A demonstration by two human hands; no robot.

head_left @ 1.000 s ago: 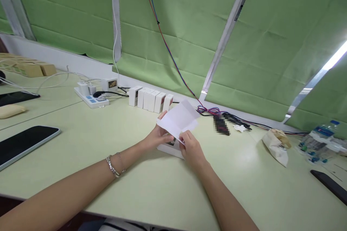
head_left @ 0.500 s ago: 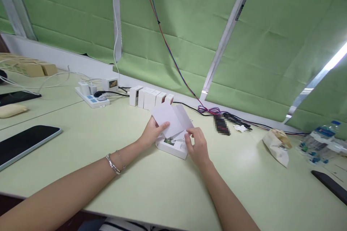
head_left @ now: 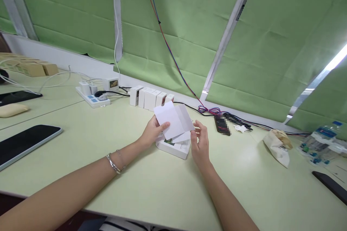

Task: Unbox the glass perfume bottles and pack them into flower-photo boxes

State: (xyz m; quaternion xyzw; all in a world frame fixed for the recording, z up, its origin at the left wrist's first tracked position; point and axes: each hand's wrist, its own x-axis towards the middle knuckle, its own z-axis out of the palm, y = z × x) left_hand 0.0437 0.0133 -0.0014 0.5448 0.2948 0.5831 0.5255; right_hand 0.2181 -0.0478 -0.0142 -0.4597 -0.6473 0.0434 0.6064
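Observation:
My left hand [head_left: 153, 132] pinches a flat white folded carton blank [head_left: 173, 121] by its left edge and holds it tilted above a stack of flat white cartons [head_left: 175, 147] lying on the pale green desk [head_left: 151, 184]. My right hand [head_left: 201, 142] hovers just right of the blank with fingers loosely spread, touching nothing that I can see. A silver bracelet [head_left: 113, 164] circles my left wrist.
A row of several small white boxes [head_left: 150, 98] stands behind the hands, with a power strip [head_left: 92, 99] to its left. A tablet [head_left: 25, 141] lies front left, cables [head_left: 217, 111] and a dark device [head_left: 221, 124] behind, a paper bag [head_left: 278, 144] and water bottles [head_left: 320, 140] right.
My right hand let go of the blank's lower edge and opened, drifting slightly right. The left hand turned the blank more upright over the stack.

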